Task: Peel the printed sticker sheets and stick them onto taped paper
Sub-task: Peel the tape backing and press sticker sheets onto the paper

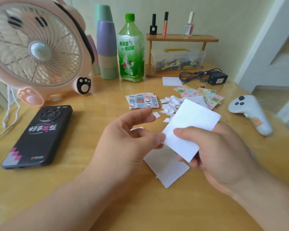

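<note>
Hands are seen from the head camera, raised over a wooden table [73, 189]. A white sheet [192, 127], blank side up and tilted, is gripped by the right hand [215, 150], with the thumb laid across its lower part and the fingers curled behind. Its near left corner is pinched by the curled fingertips of the left hand [128, 135]. Directly beneath both hands, a second white paper [167, 167] is laid flat on the table. Just beyond the left hand's fingers, a small stack of printed sticker sheets [143, 101] with cartoon squares is placed. Small white paper scraps [169, 104] are scattered beyond the gap between the hands, and pastel patterned sheets [200, 95] are spread beyond the right hand. A black phone [38, 135] is laid left of the left hand, with a pink fan [35, 47] behind it. A white controller [250, 114] is set right of the right hand.
</note>
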A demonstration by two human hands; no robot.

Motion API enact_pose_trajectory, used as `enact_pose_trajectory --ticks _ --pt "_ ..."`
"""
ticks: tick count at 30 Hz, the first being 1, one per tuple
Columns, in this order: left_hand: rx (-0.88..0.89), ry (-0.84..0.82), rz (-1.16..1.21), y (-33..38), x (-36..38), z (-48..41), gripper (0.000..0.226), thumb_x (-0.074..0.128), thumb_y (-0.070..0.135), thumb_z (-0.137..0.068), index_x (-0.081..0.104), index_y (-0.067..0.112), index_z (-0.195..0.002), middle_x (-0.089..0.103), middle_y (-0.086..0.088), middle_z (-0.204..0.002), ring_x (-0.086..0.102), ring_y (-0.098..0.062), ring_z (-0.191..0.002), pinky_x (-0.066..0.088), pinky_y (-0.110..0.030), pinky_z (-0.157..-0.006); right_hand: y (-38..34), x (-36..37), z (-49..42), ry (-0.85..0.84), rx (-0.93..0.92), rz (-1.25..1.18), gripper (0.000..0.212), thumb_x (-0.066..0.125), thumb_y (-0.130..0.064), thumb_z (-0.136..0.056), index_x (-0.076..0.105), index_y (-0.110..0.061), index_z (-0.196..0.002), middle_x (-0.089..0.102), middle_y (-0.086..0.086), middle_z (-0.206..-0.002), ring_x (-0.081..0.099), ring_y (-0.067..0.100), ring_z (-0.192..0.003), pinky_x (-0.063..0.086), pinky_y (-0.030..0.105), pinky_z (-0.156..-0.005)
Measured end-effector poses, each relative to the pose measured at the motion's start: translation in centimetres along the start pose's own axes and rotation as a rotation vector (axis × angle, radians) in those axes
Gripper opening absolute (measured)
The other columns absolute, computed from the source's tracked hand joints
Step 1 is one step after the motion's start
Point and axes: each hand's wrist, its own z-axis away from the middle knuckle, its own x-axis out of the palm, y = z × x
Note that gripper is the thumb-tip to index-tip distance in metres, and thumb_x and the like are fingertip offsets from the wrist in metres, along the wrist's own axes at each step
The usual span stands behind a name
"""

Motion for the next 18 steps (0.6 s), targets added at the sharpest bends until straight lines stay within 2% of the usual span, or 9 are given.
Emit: enact_pose_trajectory --ticks 2,5,9,13,16,18 --pt "0.053 -0.034 0.019 0.01 -0.1 -0.03 0.048 0.075 0.006 -0.068 0.075 0.026 -0.112 0.075 0.004 -0.109 0.069 -0.016 -0.086 0.05 -0.036 -0.077 -0.17 -0.11 -0.04 0.011 0.032 -0.036 0.02 0.061 -0.011 -0.091 0.068 0.002 -0.078 0.058 0.017 -0.054 0.039 0.022 -0.041 0.029 0.021 -0.037" --pt "0.113 -0.101 0.062 -0.07 -0.34 -0.09 0.056 0.061 -0.003 -0.069 0.075 0.026 -0.115 0.074 0.003 -0.118 0.068 -0.015 -0.107 0.054 -0.026 -0.085 -0.31 -0.19 -0.16 0.012 0.078 -0.111 0.018 0.058 -0.011 -0.092 0.063 0.001 -0.079 0.056 0.019 -0.054 0.033 0.023 -0.042 0.021 0.023 -0.037" --pt "0.142 -0.151 0.061 -0.37 -0.4 -0.16 0.056 0.06 -0.007 -0.071 0.072 0.019 -0.119 0.075 -0.001 -0.115 0.069 -0.015 -0.108 0.053 -0.024 -0.088 -0.53 0.03 -0.13 -0.016 0.098 -0.18 0.02 0.057 -0.009 -0.091 0.062 -0.002 -0.074 0.056 0.02 -0.055 0.031 0.022 -0.04 0.015 0.027 -0.041" --pt "0.139 -0.165 0.017 -0.71 0.24 -0.09 0.047 0.071 -0.001 -0.073 0.072 0.018 -0.116 0.076 -0.003 -0.113 0.071 -0.02 -0.106 0.055 -0.028 -0.089 -0.16 -0.16 0.01 -0.04 0.105 -0.195 0.032 0.057 -0.011 -0.092 0.066 -0.008 -0.062 0.058 0.022 -0.057 0.031 0.022 -0.04 0.015 0.025 -0.041" --pt "0.15 -0.155 -0.016 -0.46 0.28 0.21 0.043 0.074 0.005 -0.074 0.075 0.022 -0.113 0.076 -0.001 -0.113 0.071 -0.026 -0.107 0.054 -0.042 -0.095 -0.05 0.04 0.03 -0.057 0.106 -0.173 0.024 0.057 -0.012 -0.092 0.064 -0.001 -0.072 0.059 0.022 -0.058 0.032 0.022 -0.041 0.016 0.027 -0.042" --pt "0.145 -0.147 -0.03 -0.34 0.34 0.33 0.041 0.075 0.008 -0.075 0.076 0.023 -0.112 0.077 0.0 -0.113 0.072 -0.026 -0.106 0.053 -0.043 -0.095 -0.01 0.12 0.0 -0.067 0.108 -0.177 0.023 0.056 -0.012 -0.092 0.065 0.001 -0.074 0.06 0.022 -0.058 0.032 0.023 -0.042 0.015 0.028 -0.042"
